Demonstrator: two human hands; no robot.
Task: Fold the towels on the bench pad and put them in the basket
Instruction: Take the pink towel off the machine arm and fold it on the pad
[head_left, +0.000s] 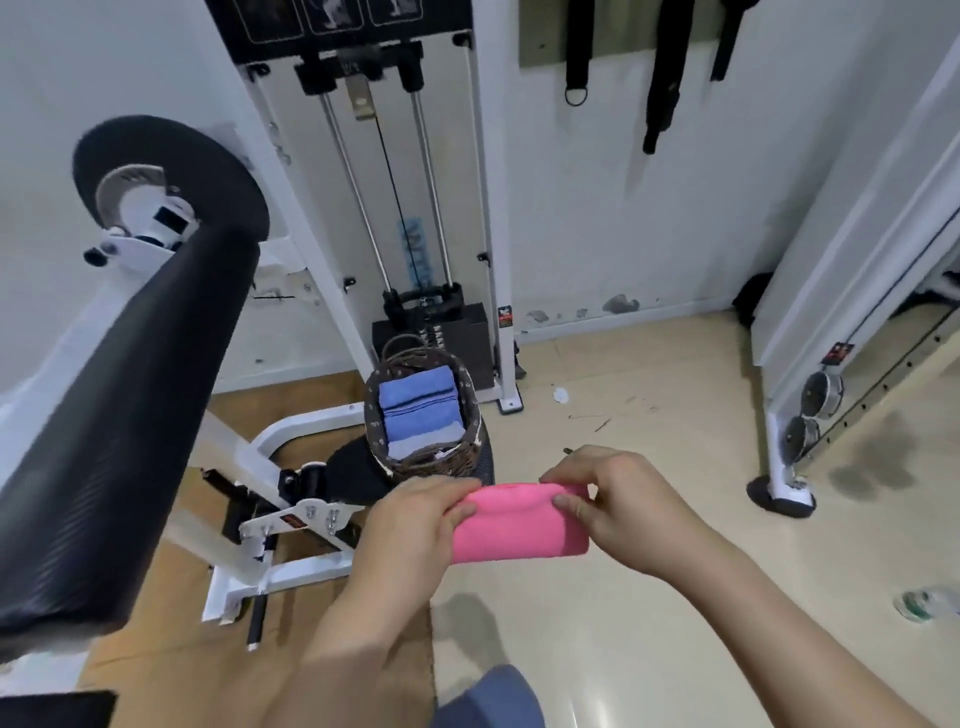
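Pink cloth towel (519, 525); woven wicker basket (467, 395)

Your black seat pad (353, 467) carries the wicker basket (431, 462) on its far end. On the floor (649, 364) you have the bench frame (291, 566), a paper scrap (561, 395) and a bottle (930, 605) at right.

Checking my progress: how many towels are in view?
3: a pink towel gripped by left hand and right hand, a blue towel and a paler towel in the basket; more may hide beneath.
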